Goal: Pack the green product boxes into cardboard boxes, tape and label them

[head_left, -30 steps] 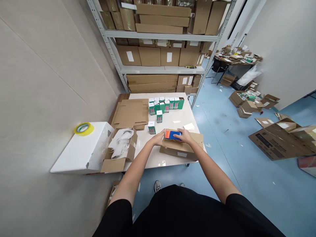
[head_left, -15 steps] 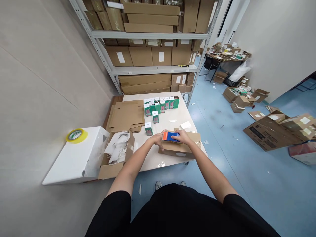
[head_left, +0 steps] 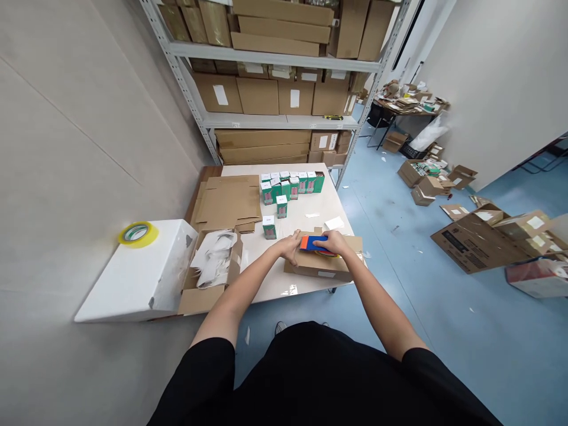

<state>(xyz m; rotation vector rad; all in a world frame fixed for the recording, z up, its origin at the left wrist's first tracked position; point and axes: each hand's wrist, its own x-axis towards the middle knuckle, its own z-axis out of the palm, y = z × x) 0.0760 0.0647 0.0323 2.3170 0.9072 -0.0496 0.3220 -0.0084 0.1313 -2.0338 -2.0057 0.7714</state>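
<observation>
A closed cardboard box (head_left: 319, 266) lies on the white table (head_left: 270, 290) near its front right corner. In my right hand (head_left: 335, 242) is a blue and orange tape dispenser (head_left: 316, 243), held low over the top of the box. A bit of yellow shows beneath it, while my fingers hide part of its body. My left hand (head_left: 289, 247) grips the left end of the box, fingers on top and thumb toward the near side. Small green and white boxes (head_left: 268, 227) stand beyond my left hand, several more grouped at the back.
Flattened cardboard (head_left: 228, 201) lies at the table's left. An open carton (head_left: 208, 299) with white packing material sits beside a white block (head_left: 128, 284) bearing a yellow tape roll (head_left: 138, 234). Shelving (head_left: 284, 122) stands behind; cartons (head_left: 479, 239) lie on the floor at right.
The tape dispenser has moved slightly right along the box top and tilted, showing yellow beneath it. My left hand stays at the box's left end. The view has shifted a little.
</observation>
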